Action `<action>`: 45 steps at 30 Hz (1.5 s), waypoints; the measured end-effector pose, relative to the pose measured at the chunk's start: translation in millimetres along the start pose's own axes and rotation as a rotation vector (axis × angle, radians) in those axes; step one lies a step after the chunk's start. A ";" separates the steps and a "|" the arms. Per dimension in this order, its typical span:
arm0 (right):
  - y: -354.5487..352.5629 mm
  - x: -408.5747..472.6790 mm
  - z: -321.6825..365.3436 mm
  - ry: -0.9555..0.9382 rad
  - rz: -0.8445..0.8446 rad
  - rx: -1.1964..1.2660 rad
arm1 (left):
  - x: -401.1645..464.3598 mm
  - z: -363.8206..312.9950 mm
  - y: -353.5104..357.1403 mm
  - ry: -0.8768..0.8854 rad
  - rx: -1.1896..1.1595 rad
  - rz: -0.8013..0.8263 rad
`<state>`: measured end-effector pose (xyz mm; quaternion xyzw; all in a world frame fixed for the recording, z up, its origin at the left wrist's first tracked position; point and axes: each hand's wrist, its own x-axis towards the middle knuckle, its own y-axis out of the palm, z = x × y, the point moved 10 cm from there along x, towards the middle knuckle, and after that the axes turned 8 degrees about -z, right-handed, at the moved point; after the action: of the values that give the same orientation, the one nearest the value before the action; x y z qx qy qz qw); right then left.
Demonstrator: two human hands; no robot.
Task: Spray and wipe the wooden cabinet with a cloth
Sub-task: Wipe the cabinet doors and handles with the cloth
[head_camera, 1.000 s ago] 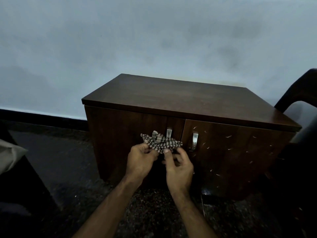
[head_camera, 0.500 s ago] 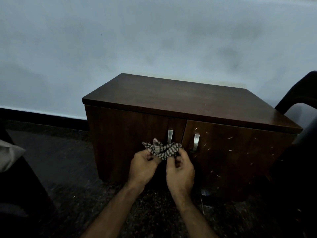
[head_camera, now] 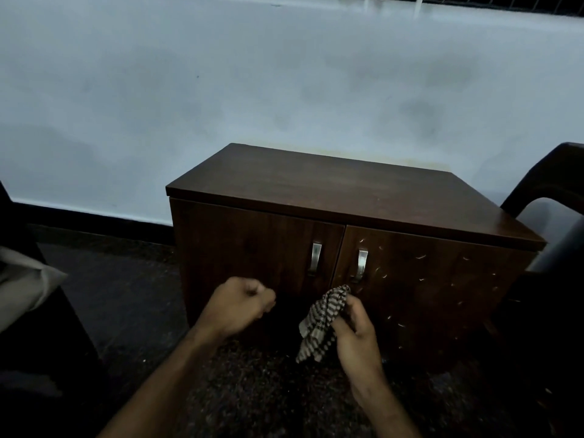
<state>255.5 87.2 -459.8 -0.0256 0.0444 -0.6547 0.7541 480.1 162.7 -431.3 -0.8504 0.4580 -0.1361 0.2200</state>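
Observation:
A dark wooden cabinet [head_camera: 331,191] with two doors and two metal handles [head_camera: 315,258] stands against the pale wall. Small pale marks speckle its right door [head_camera: 426,279]. My right hand [head_camera: 355,327] grips a bunched checked cloth [head_camera: 320,324] in front of the doors, below the handles, and the cloth hangs down from my fingers. My left hand [head_camera: 238,303] is off to the left of the cloth, curled into a fist with nothing in it, in front of the left door. No spray bottle is in view.
A dark chair [head_camera: 553,191] stands close to the cabinet's right side. At the left edge sits dark furniture with a pale cushion [head_camera: 22,279]. The floor [head_camera: 110,295] in front is dark and speckled.
My left hand let go of the cloth and drew away to the left, closing into a fist. The cloth now hangs from my right hand alone, lower than before.

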 end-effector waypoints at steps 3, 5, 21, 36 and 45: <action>0.5 -10.7 2.2 0.071 0.050 0.183 | -6.2 -40.9 8.6 0.207 -0.014 -0.015; 1.4 -17.1 6.3 0.144 0.104 0.327 | -7.7 -53.3 26.1 0.266 -0.030 0.052; -3.6 -31.7 37.7 0.066 0.291 0.086 | -15.8 -65.5 44.2 0.305 -0.156 0.076; 6.6 8.9 116.5 -0.348 -0.166 -0.626 | 13.0 -86.8 -2.3 0.328 0.063 -0.332; 23.8 16.8 107.7 -0.246 0.136 -0.827 | 5.4 -107.6 1.1 0.595 0.277 -0.392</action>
<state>292.1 71.8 -355.6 -0.4003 0.2143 -0.5228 0.7215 435.7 130.7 -338.5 -0.8074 0.3078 -0.4772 0.1602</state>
